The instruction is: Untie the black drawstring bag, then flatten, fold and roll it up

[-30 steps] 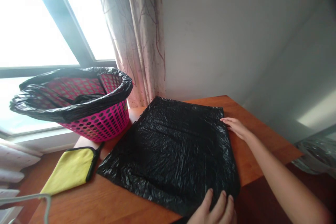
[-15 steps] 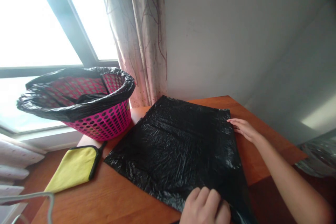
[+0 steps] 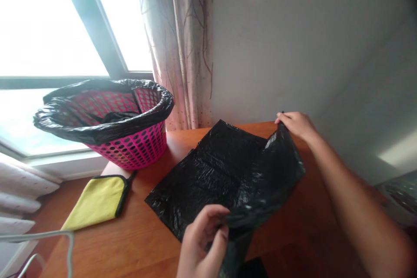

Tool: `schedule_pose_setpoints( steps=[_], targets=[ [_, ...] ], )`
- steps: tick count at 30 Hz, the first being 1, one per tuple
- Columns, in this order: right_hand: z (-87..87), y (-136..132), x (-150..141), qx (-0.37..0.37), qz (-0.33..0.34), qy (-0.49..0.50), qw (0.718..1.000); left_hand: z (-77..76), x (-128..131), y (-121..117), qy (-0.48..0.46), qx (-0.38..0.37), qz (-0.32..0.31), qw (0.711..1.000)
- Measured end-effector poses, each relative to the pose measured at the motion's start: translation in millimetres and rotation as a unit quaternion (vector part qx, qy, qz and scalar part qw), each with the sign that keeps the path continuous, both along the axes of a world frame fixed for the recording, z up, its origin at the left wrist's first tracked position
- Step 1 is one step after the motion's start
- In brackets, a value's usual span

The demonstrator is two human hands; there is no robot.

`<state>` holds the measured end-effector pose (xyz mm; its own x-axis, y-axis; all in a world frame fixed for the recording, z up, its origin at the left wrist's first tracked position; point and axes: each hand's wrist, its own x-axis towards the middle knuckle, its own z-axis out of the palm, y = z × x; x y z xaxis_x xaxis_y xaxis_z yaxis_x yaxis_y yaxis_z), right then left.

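Note:
A black plastic bag (image 3: 224, 173) lies partly on the wooden table (image 3: 143, 234), its right side lifted off the surface. My right hand (image 3: 295, 124) pinches the bag's far right corner and holds it up near the wall. My left hand (image 3: 203, 239) grips the bag's near edge at the bottom of the view, fingers curled round the plastic.
A pink perforated basket (image 3: 130, 147) lined with a black bag stands at the back left by the window. A yellow cloth with black trim (image 3: 97, 202) lies in front of it. A curtain (image 3: 179, 43) hangs behind. A grey wire shape (image 3: 48, 243) shows at the bottom left.
Both hands have closed on the bag and raised its right edge off the table; the right hand moved up and back, the left moved leftward.

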<state>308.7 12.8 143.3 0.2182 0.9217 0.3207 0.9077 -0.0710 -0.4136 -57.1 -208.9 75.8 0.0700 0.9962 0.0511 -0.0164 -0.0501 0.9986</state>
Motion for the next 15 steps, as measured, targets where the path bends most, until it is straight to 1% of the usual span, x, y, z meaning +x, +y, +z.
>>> schedule_pose_setpoints(
  steps=[1,3,5,6,9,11,13,15],
  targets=[
    [4.2,12,-20,-0.028,0.007,-0.036,0.999,-0.3,-11,6,-0.011,-0.016,0.023,1.0],
    [7.2,37,-63,-0.081,0.027,-0.092,0.992,-3.9,-33,16,-0.013,-0.045,0.069,0.996],
    [2.8,59,-104,-0.122,0.037,-0.127,0.984,-9.7,-54,20,0.001,-0.065,0.112,0.992],
    [-2.0,69,-123,-0.13,0.042,-0.13,0.982,-12.8,-64,22,0.009,-0.072,0.132,0.989],
    [-25.4,92,-169,-0.15,0.052,-0.132,0.979,-21.4,-91,26,0.038,-0.085,0.183,0.979],
    [-44.8,101,-190,-0.161,0.066,-0.131,0.976,-26.5,-106,32,0.065,-0.085,0.203,0.973],
    [-62.4,106,-202,-0.167,0.094,-0.131,0.973,-31.7,-120,39,0.096,-0.074,0.215,0.969],
    [-75.0,107,-206,-0.164,0.13,-0.132,0.969,-37.7,-131,45,0.131,-0.061,0.218,0.965]
  ],
)
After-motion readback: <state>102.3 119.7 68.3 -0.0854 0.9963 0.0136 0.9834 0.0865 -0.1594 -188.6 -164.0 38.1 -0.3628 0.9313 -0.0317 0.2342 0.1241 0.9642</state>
